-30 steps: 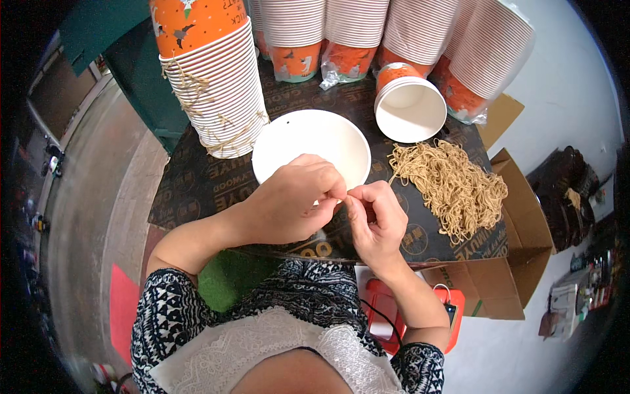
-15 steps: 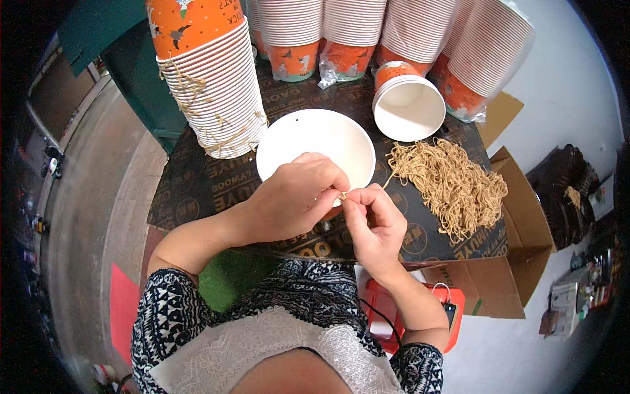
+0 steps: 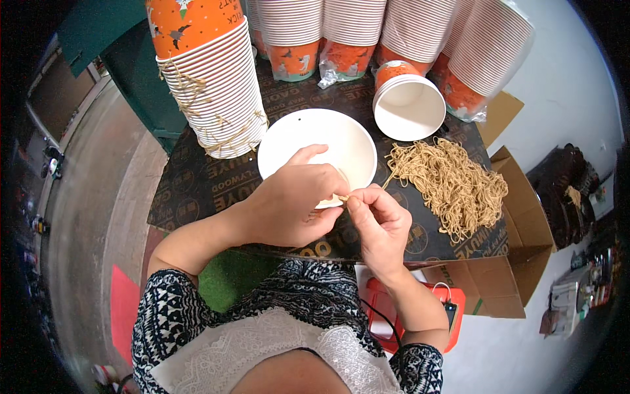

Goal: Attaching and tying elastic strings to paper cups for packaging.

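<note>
A white paper bucket (image 3: 283, 139) stands on the dark printed table in front of me, its wide mouth facing up. Over its near rim, my left hand (image 3: 285, 205) is closed, with thumb and forefinger at a bit of tan cord (image 3: 344, 197). My right hand (image 3: 382, 226) pinches the same cord between thumb and forefinger, its tip touching the left fingers. Most of the near rim and the bucket's outside are hidden behind my hands. To the right lies a tangled heap of tan cords (image 3: 453, 187), some strands reaching toward the bucket.
A tall stack of nested buckets (image 3: 213, 98) with cord handles rises at the back left. Bagged bucket stacks (image 3: 354, 23) line the far edge. Another bucket (image 3: 412, 108) lies tipped near the cord heap. A cardboard box (image 3: 525, 243) stands beyond the table's right edge.
My left fingers have loosened and spread a little, forefinger lifting and thumb dropping. My right hand has shifted slightly right, still pinching the cord. The bucket has moved a touch to the right.
</note>
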`<action>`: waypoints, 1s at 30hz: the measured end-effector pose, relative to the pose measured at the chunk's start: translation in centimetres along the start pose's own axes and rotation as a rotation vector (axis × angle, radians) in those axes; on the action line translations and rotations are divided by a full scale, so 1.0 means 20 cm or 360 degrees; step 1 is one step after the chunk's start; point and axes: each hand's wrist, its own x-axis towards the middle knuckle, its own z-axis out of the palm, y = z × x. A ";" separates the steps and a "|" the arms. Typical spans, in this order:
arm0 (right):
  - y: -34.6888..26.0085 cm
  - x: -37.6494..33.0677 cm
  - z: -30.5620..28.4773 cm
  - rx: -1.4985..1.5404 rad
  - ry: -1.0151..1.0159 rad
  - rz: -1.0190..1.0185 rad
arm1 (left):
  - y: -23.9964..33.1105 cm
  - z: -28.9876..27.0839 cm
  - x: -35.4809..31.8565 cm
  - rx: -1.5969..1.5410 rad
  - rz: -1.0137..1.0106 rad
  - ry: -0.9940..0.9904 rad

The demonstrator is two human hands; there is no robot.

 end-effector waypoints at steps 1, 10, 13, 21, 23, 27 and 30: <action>0.00 0.00 0.00 0.0007 -0.0007 0.0000 | -0.01 0.01 0.00 0.0037 0.0045 0.0041; -0.03 0.02 -0.07 -0.0682 -0.0061 -0.0525 | -0.04 0.01 -0.03 0.0062 -0.0075 0.0089; -0.02 0.01 -0.12 -0.0823 -0.0074 -0.0689 | -0.03 -0.02 -0.01 -0.0051 -0.0178 0.0005; 0.02 0.00 -0.18 -0.0926 -0.0189 -0.0681 | -0.02 -0.04 0.01 -0.0046 -0.0484 -0.0112; 0.04 0.01 -0.19 -0.0878 -0.0230 -0.0624 | -0.02 -0.05 0.01 -0.0050 -0.0464 -0.0090; 0.09 0.03 -0.18 -0.0814 -0.0243 -0.0643 | 0.01 -0.02 0.02 0.0150 -0.0272 -0.0100; 0.11 0.05 -0.15 -0.0735 -0.0316 -0.0741 | 0.03 0.00 0.02 0.0397 -0.0108 -0.0092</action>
